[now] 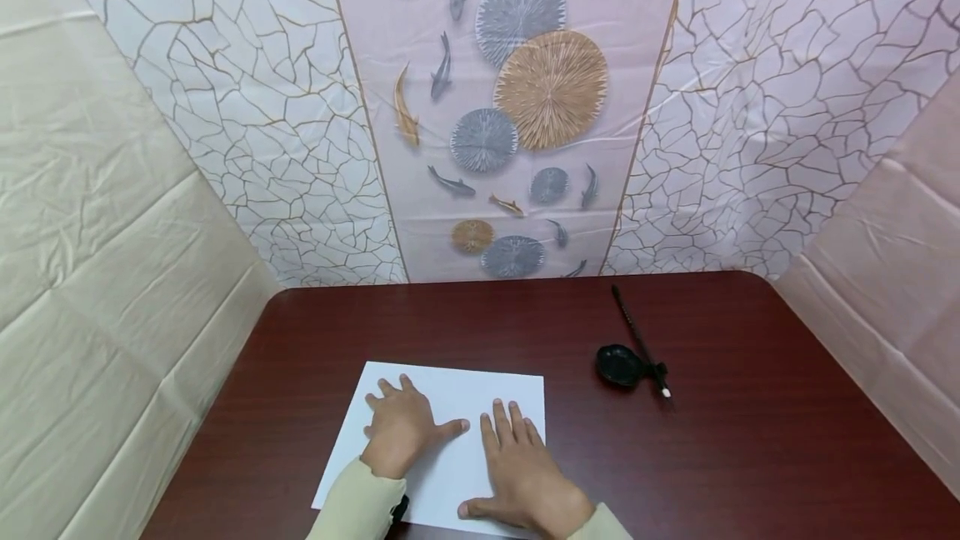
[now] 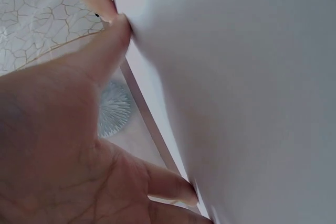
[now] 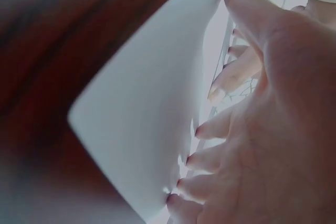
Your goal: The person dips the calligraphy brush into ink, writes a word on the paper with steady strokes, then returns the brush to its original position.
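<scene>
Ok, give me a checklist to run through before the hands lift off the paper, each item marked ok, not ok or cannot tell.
1. Left hand pressing on the paper, fingers spread: ok.
2. Right hand also on the paper, nearer its right edge: ok.
3. Visible paper free of marks: ok; what lies under the hands is hidden.
4. Dark dish clear of the paper: ok, bare table lies between them.
5. White-tipped brush in hand, if it is wanted next: not ok, it lies beside the dish.
6. Ink in the dish: cannot tell, its inside is too dark.
</scene>
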Available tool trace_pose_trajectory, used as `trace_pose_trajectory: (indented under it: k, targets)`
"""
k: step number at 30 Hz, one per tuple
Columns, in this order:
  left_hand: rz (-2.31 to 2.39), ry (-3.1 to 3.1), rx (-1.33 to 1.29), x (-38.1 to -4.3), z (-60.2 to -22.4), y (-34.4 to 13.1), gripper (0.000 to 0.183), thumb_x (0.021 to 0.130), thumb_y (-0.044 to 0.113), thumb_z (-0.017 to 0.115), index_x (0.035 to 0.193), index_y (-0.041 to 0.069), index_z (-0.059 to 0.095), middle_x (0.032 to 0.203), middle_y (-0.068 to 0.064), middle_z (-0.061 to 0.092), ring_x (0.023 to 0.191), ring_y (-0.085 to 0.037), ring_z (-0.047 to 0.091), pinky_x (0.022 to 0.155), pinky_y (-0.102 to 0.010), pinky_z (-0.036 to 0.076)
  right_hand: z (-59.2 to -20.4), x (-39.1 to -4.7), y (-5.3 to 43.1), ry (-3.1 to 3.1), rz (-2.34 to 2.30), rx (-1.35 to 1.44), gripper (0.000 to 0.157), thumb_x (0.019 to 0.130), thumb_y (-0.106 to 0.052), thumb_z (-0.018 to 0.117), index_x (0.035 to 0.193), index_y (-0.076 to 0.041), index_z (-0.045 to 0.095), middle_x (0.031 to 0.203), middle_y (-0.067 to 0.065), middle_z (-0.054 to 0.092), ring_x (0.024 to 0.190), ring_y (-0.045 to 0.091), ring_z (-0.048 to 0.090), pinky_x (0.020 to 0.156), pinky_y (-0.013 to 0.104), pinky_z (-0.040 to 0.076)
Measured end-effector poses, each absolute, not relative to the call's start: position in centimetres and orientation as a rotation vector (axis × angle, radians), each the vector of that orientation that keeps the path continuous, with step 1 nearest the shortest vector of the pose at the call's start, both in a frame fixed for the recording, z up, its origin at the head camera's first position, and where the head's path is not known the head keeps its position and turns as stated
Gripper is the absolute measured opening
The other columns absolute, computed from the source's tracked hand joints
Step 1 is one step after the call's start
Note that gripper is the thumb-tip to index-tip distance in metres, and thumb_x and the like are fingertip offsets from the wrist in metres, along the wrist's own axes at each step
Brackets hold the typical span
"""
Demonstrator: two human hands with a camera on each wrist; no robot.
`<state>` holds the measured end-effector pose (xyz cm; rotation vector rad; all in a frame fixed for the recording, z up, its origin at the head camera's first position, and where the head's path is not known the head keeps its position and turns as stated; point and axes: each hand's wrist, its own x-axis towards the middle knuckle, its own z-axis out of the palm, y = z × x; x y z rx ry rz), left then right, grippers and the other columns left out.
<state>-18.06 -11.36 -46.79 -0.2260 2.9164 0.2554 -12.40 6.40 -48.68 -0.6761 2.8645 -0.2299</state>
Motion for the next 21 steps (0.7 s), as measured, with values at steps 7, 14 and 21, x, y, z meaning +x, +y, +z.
trace_pose_trajectory:
  k: [7, 14, 21]
  targets:
    - [0.123, 2.95, -0.146, -18.5, -46.8, -11.2, 0.115, 0.083, 0.074, 0.075, 0.147, -0.018, 0.047, 0.145, -0.046, 0.047, 0.134, -0.063, 0.049, 0.091, -0.066, 0.057, -48.2, -12.6, 7.2, 2.824, -0.226, -0.691, 0.12, 0.08, -0.078, 0.073, 0.161, 0.002, 0.036, 0.17, 0.028, 0.027, 0.157, 0.047, 0.024, 0.123, 0.06, 0.031]
    - [0.085, 3.014, -0.021, -18.5, -46.3, -12.6, 0.086, 0.09, 0.06, 0.076, 0.137, -0.011, 0.063, 0.127, -0.038, 0.066, 0.118, -0.049, 0.068, 0.091, -0.057, 0.059, -48.3, -12.7, 7.8, 2.806, -0.252, -0.726, 0.12, 0.081, -0.076, 0.075, 0.161, 0.003, 0.035, 0.169, 0.03, 0.026, 0.157, 0.048, 0.024, 0.123, 0.06, 0.03]
    - [0.286, 3.048, 0.146, -18.2, -46.0, -14.3, 0.056, 0.091, 0.047, 0.081, 0.122, 0.001, 0.073, 0.105, -0.02, 0.074, 0.085, -0.036, 0.071, 0.067, -0.058, 0.058, -48.2, -13.2, 9.4, 2.778, -0.268, -0.725, 0.121, 0.081, -0.077, 0.073, 0.162, 0.004, 0.033, 0.17, 0.031, 0.022, 0.158, 0.049, 0.02, 0.125, 0.061, 0.026]
